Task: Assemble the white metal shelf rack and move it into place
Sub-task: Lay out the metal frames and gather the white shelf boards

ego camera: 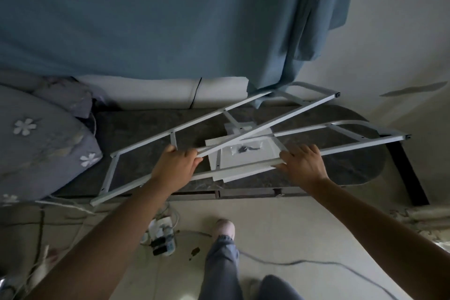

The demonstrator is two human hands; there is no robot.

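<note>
Above the near edge of the dark marbled desk (146, 124), the left hand (174, 164) curls round the near rail of a white metal ladder-shaped frame (292, 114). The right hand (303, 165) lies fingers spread on a second white metal frame (365, 144) crossing beneath it. Both frames slant over the desk toward the blue fabric curtain (146, 19).

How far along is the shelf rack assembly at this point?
Done: parts are laid out on the dark table; nothing looks joined. In hand: the left hand grips one white side frame, the right hand rests on the second frame crossing it. Left: the hardware bag lies on the white panels, so joining frames and shelves, then moving the rack, remain.
</note>
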